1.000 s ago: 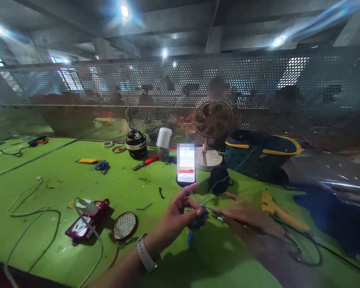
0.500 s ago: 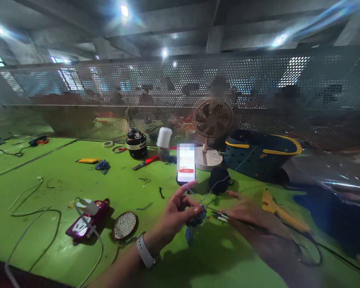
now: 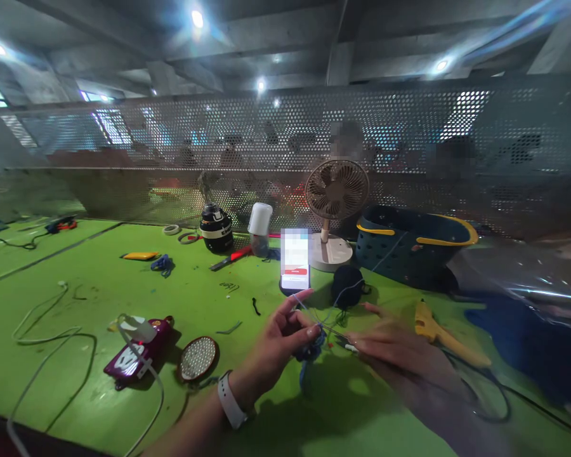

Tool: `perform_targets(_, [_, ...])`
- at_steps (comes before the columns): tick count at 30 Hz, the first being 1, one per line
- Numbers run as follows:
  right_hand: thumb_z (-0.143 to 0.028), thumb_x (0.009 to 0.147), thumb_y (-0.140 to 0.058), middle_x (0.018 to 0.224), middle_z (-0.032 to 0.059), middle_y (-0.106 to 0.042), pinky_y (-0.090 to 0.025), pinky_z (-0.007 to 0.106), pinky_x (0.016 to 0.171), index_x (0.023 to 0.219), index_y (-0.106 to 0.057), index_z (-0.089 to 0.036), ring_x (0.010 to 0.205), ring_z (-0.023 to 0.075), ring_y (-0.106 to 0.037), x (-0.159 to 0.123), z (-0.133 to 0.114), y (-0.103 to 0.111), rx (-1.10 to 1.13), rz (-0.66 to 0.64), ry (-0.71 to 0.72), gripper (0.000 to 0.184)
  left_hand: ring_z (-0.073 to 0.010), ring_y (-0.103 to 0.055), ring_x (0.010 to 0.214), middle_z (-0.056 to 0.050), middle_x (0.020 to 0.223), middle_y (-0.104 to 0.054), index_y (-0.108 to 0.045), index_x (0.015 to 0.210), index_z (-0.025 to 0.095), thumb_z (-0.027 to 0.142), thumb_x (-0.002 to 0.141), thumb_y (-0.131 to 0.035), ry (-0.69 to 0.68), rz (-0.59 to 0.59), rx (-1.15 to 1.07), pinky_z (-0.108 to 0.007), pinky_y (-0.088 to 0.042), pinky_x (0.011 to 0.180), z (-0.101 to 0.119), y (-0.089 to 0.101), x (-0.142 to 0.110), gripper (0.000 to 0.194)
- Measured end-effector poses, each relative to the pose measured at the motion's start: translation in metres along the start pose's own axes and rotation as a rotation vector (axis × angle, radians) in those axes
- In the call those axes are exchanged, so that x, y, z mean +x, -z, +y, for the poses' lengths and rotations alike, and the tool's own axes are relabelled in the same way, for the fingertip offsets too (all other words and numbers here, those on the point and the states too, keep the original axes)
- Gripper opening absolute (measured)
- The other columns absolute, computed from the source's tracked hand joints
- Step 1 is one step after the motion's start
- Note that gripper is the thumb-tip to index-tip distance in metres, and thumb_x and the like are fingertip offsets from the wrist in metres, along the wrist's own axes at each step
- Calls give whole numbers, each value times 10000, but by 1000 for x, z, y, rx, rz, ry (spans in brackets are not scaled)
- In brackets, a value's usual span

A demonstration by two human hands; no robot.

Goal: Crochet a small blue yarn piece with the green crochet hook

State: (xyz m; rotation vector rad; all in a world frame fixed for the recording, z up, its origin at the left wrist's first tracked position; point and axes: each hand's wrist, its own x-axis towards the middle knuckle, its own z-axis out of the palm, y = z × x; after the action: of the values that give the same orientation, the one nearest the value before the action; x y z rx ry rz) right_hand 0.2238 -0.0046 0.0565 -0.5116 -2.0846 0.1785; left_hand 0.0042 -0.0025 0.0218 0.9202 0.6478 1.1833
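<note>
My left hand, with a white watch band on the wrist, pinches a small blue piece of crochet work between thumb and fingers. Its index finger is stretched out, with pale blue yarn running over it. A blue tail hangs below the piece. My right hand, smeared by motion, is closed around a thin crochet hook whose tip meets the work. Another small metal tool with a white part shows by the right fingertips; its kind is unclear. Behind the hands sits a dark ball, probably yarn.
A lit phone stands in front of a fan. To the right are a blue basket, a yellow glue gun and its cable. At left lie a purple power bank, a round studded disc and white cables.
My right hand has shifted slightly, and the hook with it. The hanging blue tail has swung a little to the right. My left hand stays almost in place, still pinching the work.
</note>
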Motion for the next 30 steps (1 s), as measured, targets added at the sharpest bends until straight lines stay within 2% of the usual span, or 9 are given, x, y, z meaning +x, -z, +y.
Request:
perform_targets(4, [-173, 889, -623, 926, 20, -793, -541, 498, 969, 1095, -716, -291, 779, 200, -746, 0, -1, 0, -7, 13, 35, 254, -72, -492, 605, 34, 709, -589, -562, 1301, 224, 215, 728, -819, 4, -4, 1, -207, -347, 551, 0, -1, -1, 629])
perform_targets(11, [-191, 906, -617, 915, 18, -794, -526, 480, 994, 1077, -721, -285, 770, 191, -747, 2, -3, 2, 6, 43, 23, 222, -70, -501, 618, 31, 720, -595, -570, 1297, 227, 217, 731, -818, -8, -9, -7, -200, -364, 560, 3, 1, -1, 618])
perform_targets(16, [-222, 885, -661, 871, 4, -796, -540, 431, 985, 1009, -748, -268, 761, 183, -752, 2, -1, -3, 51, 78, -50, 159, -84, -537, 640, 29, 735, -602, -555, 1305, 220, 217, 720, -823, -18, -18, 24, -210, -401, 574, 3, -1, -2, 643])
perform_targets(21, [-179, 847, -696, 811, -31, -782, -551, 401, 972, 964, -747, -286, 824, 192, -750, -4, 1, -4, 73, 125, -140, 167, -86, -538, 645, 21, 735, -612, -519, 1330, 185, 215, 737, -809, -76, -17, 130, -215, -410, 577, 3, -4, -3, 661])
perform_targets(25, [-184, 848, -691, 818, -23, -781, -565, 421, 948, 948, -750, -288, 824, 208, -750, -7, 1, -2, 74, 105, -183, 156, -81, -544, 636, 19, 723, -619, -523, 1319, 174, 205, 747, -800, -88, -19, 127, -209, -402, 558, 3, -3, -3, 636])
perform_targets(30, [-189, 847, -687, 817, -23, -783, -564, 455, 955, 960, -754, -289, 788, 201, -745, -8, 3, -1, 78, 102, -148, 165, -79, -548, 637, 28, 731, -613, -528, 1316, 192, 197, 753, -795, -56, 1, 80, -204, -412, 556, 3, -3, -3, 624])
